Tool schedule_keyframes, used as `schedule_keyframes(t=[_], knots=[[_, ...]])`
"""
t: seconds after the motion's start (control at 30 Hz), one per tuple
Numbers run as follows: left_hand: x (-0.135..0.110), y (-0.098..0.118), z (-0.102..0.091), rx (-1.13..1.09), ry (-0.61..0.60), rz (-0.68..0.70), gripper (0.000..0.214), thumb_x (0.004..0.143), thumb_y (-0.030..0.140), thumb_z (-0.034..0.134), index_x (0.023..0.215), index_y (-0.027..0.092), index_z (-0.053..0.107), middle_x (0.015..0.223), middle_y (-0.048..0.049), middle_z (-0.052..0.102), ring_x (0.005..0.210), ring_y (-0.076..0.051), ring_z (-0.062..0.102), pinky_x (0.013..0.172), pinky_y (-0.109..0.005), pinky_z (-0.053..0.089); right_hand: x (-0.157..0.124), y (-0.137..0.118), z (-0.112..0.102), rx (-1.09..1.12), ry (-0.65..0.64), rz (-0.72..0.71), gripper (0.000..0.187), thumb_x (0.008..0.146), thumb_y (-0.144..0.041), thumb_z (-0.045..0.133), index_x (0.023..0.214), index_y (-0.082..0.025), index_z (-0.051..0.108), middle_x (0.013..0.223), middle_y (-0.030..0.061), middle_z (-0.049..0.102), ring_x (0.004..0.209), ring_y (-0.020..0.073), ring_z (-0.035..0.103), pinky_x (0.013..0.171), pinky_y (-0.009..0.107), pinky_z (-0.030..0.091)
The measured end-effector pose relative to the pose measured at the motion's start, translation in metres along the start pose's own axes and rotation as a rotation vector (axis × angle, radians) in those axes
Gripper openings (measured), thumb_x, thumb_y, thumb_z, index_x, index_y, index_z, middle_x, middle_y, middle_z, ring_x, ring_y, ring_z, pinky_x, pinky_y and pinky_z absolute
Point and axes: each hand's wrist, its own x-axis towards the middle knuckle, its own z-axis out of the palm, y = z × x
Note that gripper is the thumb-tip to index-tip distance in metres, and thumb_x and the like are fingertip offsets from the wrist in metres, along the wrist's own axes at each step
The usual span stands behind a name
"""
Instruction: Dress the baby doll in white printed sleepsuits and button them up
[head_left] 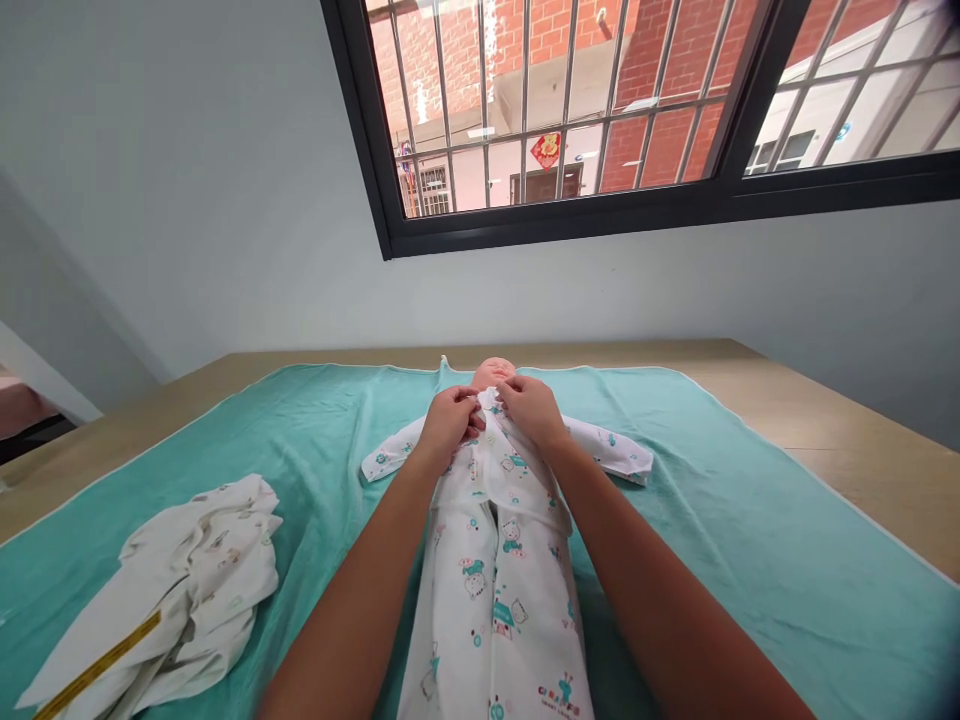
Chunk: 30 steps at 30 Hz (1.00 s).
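What looks like a baby doll (495,370) lies on its back, its head at the far end. It wears a white printed baby top (517,460) with the sleeves spread to both sides, and matching baby trousers (480,590) reaching toward me. My left hand (454,420) is at the left side of the top's collar, fingers bent and pinching the cloth. My right hand (531,408) pinches the collar's right side, just below the chin. The fingertips partly cover the neckline, so any fastening there is hidden.
A green cloth (712,500) covers most of the wooden table (847,440). At the left lies a crumpled white printed garment (202,560) with a yellow measuring tape (105,660) across it. A grey wall (262,200) and a dark-framed barred window (555,225) stand behind.
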Motion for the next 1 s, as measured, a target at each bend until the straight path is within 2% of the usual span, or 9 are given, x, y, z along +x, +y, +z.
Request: schedule_keyframes(t=[0.1,0.17,0.3,0.4,0.5,0.6,0.8,1.0], knots=[[0.015,-0.005,0.005,0.163,0.055,0.054,0.013,0.077,0.024,0.059,0.085,0.017,0.066,0.065,-0.0017,0.057,0.055,-0.013,0.053,0.052,-0.024,0.038,0.002,0.002,-0.002,-0.082,-0.034,-0.026,0.029,0.083,-0.036,0.046,0.059,-0.02,0.053,0.065,0.0011,0.06,0.065,0.0145,0.05,0.06,0.025,0.034],[0.025,-0.011,0.008,0.27,0.097,0.102,0.011,0.076,0.027,0.062,0.076,0.018,0.068,0.08,-0.0055,0.06,0.072,-0.017,0.056,0.063,-0.026,0.042,0.003,0.004,-0.001,-0.123,-0.038,-0.034,0.03,0.083,-0.037,0.046,0.058,-0.02,0.051,0.063,0.0008,0.058,0.063,0.014,0.049,0.059,0.025,0.032],[0.039,-0.023,0.012,0.422,0.087,0.189,0.016,0.08,0.031,0.059,0.08,0.02,0.071,0.109,-0.0077,0.057,0.101,-0.022,0.053,0.09,-0.033,0.04,0.004,0.003,0.005,-0.159,-0.025,0.029,0.036,0.083,-0.045,0.047,0.058,-0.02,0.048,0.062,0.001,0.057,0.061,0.0135,0.047,0.057,0.025,0.031],[0.043,-0.027,0.012,0.499,0.042,0.224,0.018,0.083,0.027,0.054,0.081,0.022,0.071,0.11,-0.0075,0.057,0.107,-0.025,0.05,0.099,-0.038,0.035,0.007,0.002,0.011,-0.207,-0.005,0.061,0.035,0.081,-0.047,0.051,0.058,-0.02,0.048,0.061,0.0012,0.056,0.058,0.0139,0.046,0.055,0.025,0.03],[0.045,-0.027,0.012,0.54,0.027,0.233,0.018,0.083,0.026,0.053,0.084,0.022,0.07,0.103,-0.0077,0.059,0.106,-0.027,0.048,0.101,-0.042,0.034,0.012,0.005,0.013,-0.26,0.016,0.044,0.027,0.076,-0.037,0.054,0.056,-0.02,0.048,0.06,0.0015,0.055,0.058,0.014,0.044,0.055,0.026,0.029],[0.046,-0.027,0.012,0.533,0.033,0.239,0.015,0.081,0.029,0.056,0.085,0.022,0.069,0.103,-0.0078,0.059,0.106,-0.028,0.047,0.099,-0.042,0.034,0.015,0.011,0.011,-0.169,0.011,0.04,0.022,0.071,-0.028,0.054,0.052,-0.02,0.046,0.056,-0.0002,0.05,0.058,0.0131,0.043,0.054,0.026,0.029],[0.042,-0.023,0.011,0.421,0.021,0.256,0.023,0.082,0.039,0.057,0.082,0.02,0.07,0.095,-0.006,0.061,0.095,-0.022,0.053,0.09,-0.034,0.039,0.013,0.016,0.003,0.236,-0.045,0.185,0.017,0.066,-0.033,0.059,0.06,-0.018,0.061,0.055,-0.0035,0.049,0.055,0.0107,0.041,0.052,0.024,0.031],[0.039,-0.019,0.009,0.259,0.072,0.204,0.018,0.078,0.031,0.06,0.067,0.018,0.064,0.077,-0.0023,0.063,0.077,-0.017,0.054,0.073,-0.028,0.039,0.012,0.014,0.004,0.321,-0.044,0.162,0.017,0.065,-0.034,0.064,0.063,-0.017,0.067,0.055,-0.0035,0.053,0.054,0.0097,0.042,0.052,0.023,0.032]])
